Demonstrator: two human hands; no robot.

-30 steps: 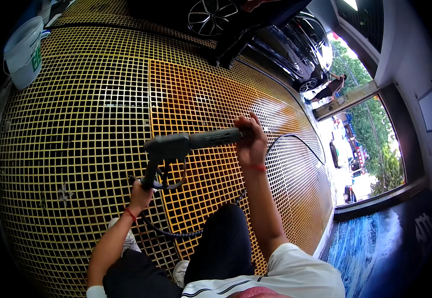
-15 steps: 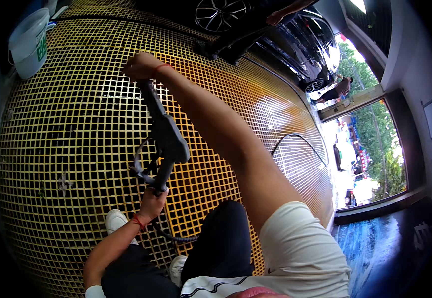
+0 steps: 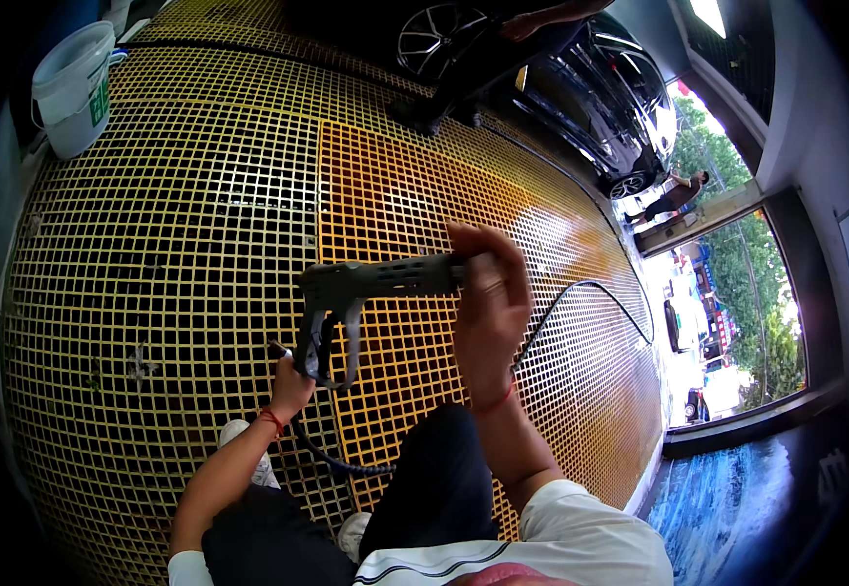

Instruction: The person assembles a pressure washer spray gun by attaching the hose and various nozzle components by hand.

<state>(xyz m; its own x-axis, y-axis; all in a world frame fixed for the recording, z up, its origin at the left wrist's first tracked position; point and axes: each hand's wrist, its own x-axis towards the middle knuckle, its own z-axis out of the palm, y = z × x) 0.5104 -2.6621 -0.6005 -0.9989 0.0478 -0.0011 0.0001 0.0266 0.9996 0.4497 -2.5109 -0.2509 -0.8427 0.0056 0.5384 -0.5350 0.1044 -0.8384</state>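
Observation:
My right hand (image 3: 493, 317) is closed around the front end of a black spray gun (image 3: 385, 278), which lies level across the middle of the view. Its grip and trigger guard hang downward on the left side. Low on the left, my left hand (image 3: 292, 389) is closed round the end of a black hose (image 3: 331, 461). A small fitting (image 3: 281, 349) pokes out above its fingers, next to the bottom of the gun's grip. Whether the fitting touches the grip I cannot tell.
Yellow and orange floor grating (image 3: 151, 283) spreads beneath me. A whitish bucket (image 3: 75, 93) stands far left. A black car (image 3: 590, 98) and a person's dark-clothed legs are at the back. Another person (image 3: 676, 195) is by the doorway. More hose (image 3: 595, 284) loops at right.
My right hand has come back toward me and to the right. The gun has swung from pointing away to pointing right. My left hand has shifted slightly left and the fitting now shows.

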